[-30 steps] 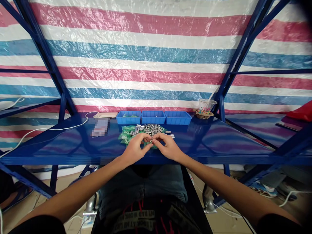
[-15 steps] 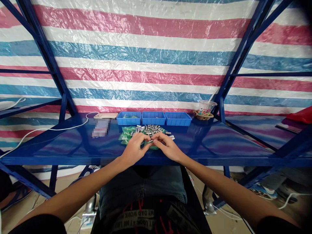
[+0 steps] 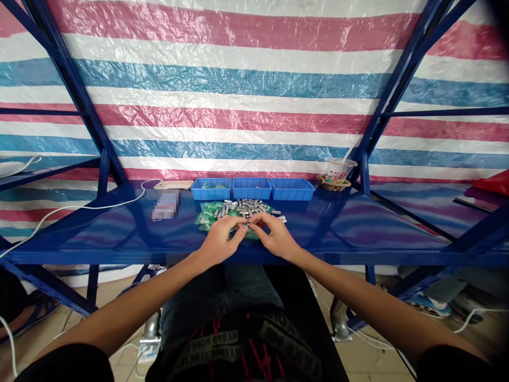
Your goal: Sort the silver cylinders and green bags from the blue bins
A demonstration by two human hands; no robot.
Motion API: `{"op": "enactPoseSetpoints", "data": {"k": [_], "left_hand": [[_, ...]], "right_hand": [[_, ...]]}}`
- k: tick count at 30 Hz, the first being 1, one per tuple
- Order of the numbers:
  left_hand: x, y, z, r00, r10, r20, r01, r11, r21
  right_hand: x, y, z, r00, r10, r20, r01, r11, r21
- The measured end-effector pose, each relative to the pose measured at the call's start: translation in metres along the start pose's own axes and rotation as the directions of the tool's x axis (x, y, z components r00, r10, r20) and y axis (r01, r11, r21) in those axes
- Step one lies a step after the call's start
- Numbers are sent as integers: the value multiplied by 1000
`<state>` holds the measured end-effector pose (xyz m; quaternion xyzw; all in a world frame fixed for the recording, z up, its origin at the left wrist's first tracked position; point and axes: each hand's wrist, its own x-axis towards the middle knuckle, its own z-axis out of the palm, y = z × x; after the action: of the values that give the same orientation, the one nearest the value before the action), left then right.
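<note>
My left hand (image 3: 220,239) and my right hand (image 3: 276,237) meet above the front of a pile on the blue table. Thumb and fingers of both are pinched together around a small metal piece (image 3: 247,224), mostly hidden by the fingertips. Just beyond them many short silvery metal pieces (image 3: 252,206) lie heaped. Crumpled green plastic bags (image 3: 207,215) spread beneath and to the left of the heap, and some green also shows under my fingers.
Behind the pile stand three blue bins (image 3: 252,190) in a row; the left one contains some green material. A phone (image 3: 174,184) and a blurred flat item (image 3: 166,206) lie left. A plastic cup (image 3: 339,168) stands back right. A white cable (image 3: 99,206) crosses the blue table (image 3: 338,228).
Both hands stay together at the pile, with the fingertips drawn slightly closer around the small piece. The whole view has shifted a little with my head.
</note>
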<state>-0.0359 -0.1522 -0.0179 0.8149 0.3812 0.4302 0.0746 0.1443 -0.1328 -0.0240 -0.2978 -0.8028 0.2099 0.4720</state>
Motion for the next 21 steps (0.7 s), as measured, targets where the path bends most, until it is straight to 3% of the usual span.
{"op": "enactPoseSetpoints", "data": {"k": [3, 7, 10, 14, 21], "left_hand": [[1, -2, 2, 999, -48, 5, 48, 999, -18], [2, -5, 6, 999, -30, 18, 30, 999, -28], [1, -7, 5, 998, 50, -42, -48, 998, 36], [-2, -8, 4, 973, 206, -100, -184, 964, 190], [-2, -7, 2, 961, 277, -24, -257, 917, 304]], "right_hand": [[0, 0, 0, 1000, -12, 11, 12, 1000, -2], [0, -2, -1, 999, -31, 29, 31, 999, 11], [-1, -2, -1, 999, -29, 44, 27, 998, 65], [-1, -2, -1, 994, 51, 101, -68, 983, 170], [2, -7, 0, 997, 27, 77, -25, 999, -33]]}}
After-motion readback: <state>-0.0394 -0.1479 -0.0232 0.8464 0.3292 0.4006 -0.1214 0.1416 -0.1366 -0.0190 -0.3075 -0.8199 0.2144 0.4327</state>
